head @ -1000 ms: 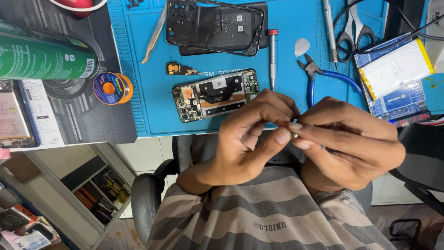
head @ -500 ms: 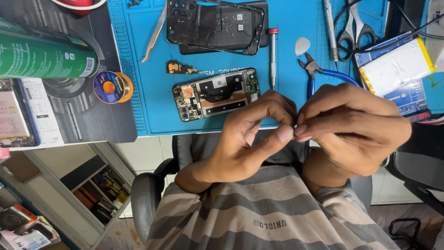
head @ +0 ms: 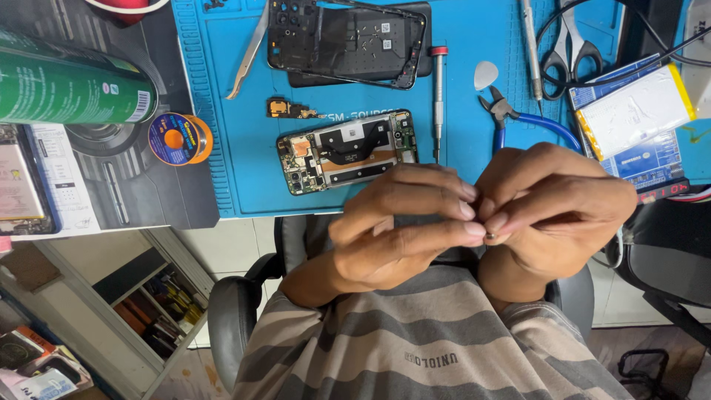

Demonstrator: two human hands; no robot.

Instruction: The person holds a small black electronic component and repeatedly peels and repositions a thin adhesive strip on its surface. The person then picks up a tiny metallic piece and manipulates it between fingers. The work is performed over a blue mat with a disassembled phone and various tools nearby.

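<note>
Both hands are up close to the chest, right in front of the striped shirt [head: 415, 333], fingertips meeting in the middle. The left hand [head: 400, 226] has its thumb and fingers curled in toward the right hand [head: 555, 211], and the two touch at the fingertips. There's a tiny part [head: 492, 235] pinched between them, just peeking out at the right thumb. It's way too small and covered up to say what it is, and I can't tell which hand really has the hold on it. Both hands are closed down tight, nothing loose about either one.

The blue work mat [head: 222, 111] sits above the hands in the view. An opened phone [head: 346, 150] with its insides showing lies on the mat, just above the left hand but not touching it. Past that is the black phone frame [head: 344, 41], with a small loose board [head: 290, 110] between the two. Tweezers [head: 248, 52] lie to the left of the frame and a screwdriver [head: 438, 100] to its right. Blue-handled cutters [head: 529, 122] lie near the right hand, with scissors [head: 566, 48] beyond them. Off the mat there's a green spray can [head: 70, 85] on its side and a spool of solder [head: 178, 138] next to it.
</note>
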